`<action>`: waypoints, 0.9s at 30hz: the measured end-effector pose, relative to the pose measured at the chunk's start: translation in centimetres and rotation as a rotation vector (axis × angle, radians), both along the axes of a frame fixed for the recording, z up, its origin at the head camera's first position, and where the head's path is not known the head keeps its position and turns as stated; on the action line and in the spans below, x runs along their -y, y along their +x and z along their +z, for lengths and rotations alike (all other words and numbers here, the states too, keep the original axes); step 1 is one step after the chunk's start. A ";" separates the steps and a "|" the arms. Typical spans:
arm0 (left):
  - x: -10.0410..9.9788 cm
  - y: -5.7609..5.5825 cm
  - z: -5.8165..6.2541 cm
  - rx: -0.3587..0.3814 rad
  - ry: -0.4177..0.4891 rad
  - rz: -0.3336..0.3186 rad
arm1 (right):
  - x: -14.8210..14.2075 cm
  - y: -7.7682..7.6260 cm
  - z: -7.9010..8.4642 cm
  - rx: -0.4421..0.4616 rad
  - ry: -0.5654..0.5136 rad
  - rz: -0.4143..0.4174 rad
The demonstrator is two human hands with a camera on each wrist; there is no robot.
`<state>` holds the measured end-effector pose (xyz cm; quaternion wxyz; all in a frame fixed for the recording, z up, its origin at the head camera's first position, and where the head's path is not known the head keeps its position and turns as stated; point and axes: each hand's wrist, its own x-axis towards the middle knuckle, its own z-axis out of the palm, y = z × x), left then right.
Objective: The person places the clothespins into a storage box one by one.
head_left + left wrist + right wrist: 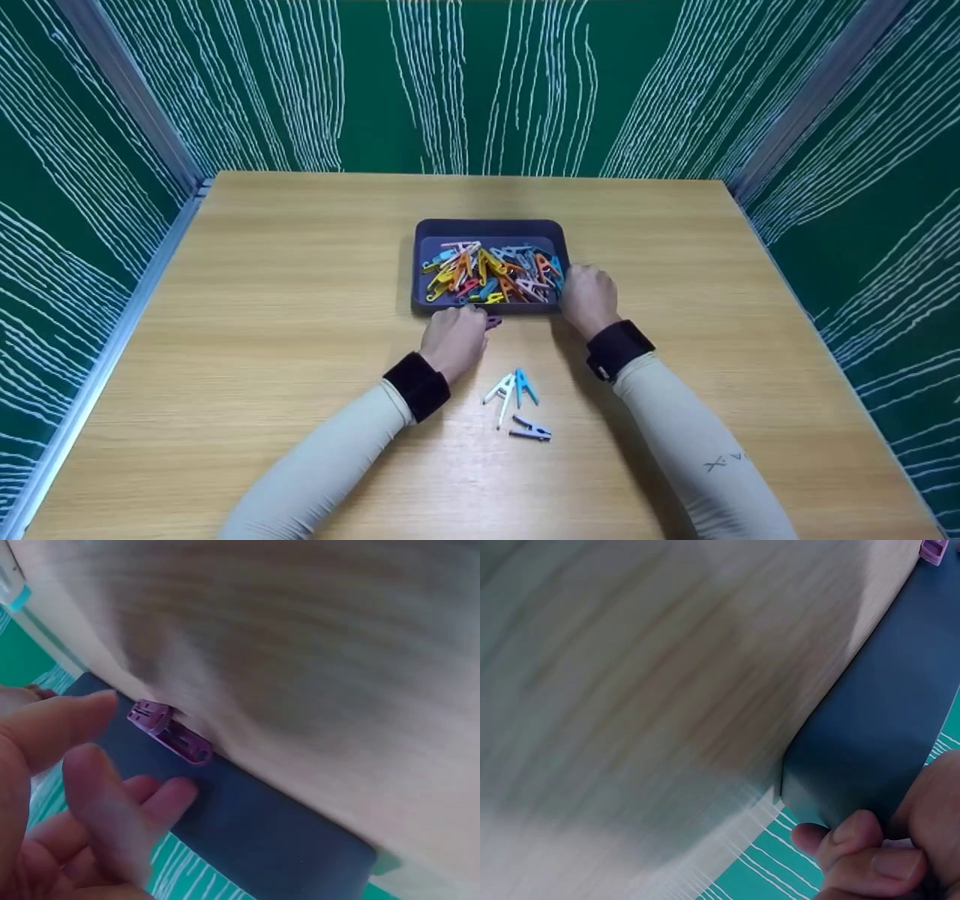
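Observation:
A dark tray (pixel 487 227) holds a heap of multicoloured clothespins (pixel 480 271). My right hand (pixel 589 296) is at its near right corner; in the right wrist view the curled fingers (pixel 874 870) grip the tray wall. My left hand (pixel 456 337) is just in front of the tray's near side. Beside it a purple clothespin (pixel 171 733) lies on the table against the tray wall (pixel 262 829). In the left wrist view the loosely bent fingers (pixel 71 724) are close to this clothespin, with a gap between them.
Nearer on the wooden table (pixel 300 285) lie a white clothespin (pixel 504 390), a light blue clothespin (pixel 523 385) and a greyish-purple clothespin (pixel 531 430). Green walls (pixel 375 90) with white streaks stand along the table's back and sides.

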<state>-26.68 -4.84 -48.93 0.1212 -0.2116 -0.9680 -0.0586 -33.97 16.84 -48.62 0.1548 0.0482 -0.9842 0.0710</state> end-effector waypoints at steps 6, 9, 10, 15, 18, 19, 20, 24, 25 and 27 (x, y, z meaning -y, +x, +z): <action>-0.5 -0.3 -0.2 -0.021 -0.083 0.013 | 0.1 -0.1 0.0 0.017 0.001 -0.004; -0.6 -0.3 -0.2 -0.008 -0.099 0.022 | 0.1 -0.1 0.0 0.026 -0.001 -0.004; -0.7 -0.3 -0.3 0.000 -0.103 0.024 | 0.1 -0.1 0.0 0.027 -0.002 -0.006; -0.7 -0.1 -0.4 0.019 -0.116 0.026 | 0.0 0.0 0.0 0.023 -0.013 -0.012; -0.6 0.0 -0.5 0.019 -0.106 0.017 | 0.0 0.0 0.0 0.020 -0.017 -0.010; -0.5 0.0 -0.4 0.028 -0.095 0.014 | 0.0 0.0 0.0 0.019 -0.018 -0.010; -0.4 0.1 -0.3 0.042 -0.084 0.010 | 0.0 0.0 0.0 0.017 -0.018 -0.011; 0.0 0.3 0.7 0.090 -0.020 0.008 | 0.0 0.0 -0.1 0.005 -0.017 -0.002; 0.1 0.3 1.0 0.095 -0.006 0.007 | -0.1 0.1 -0.1 -0.002 -0.017 0.003; 0.4 0.1 1.8 0.095 0.024 0.006 | -0.1 0.1 -0.1 -0.010 -0.021 0.012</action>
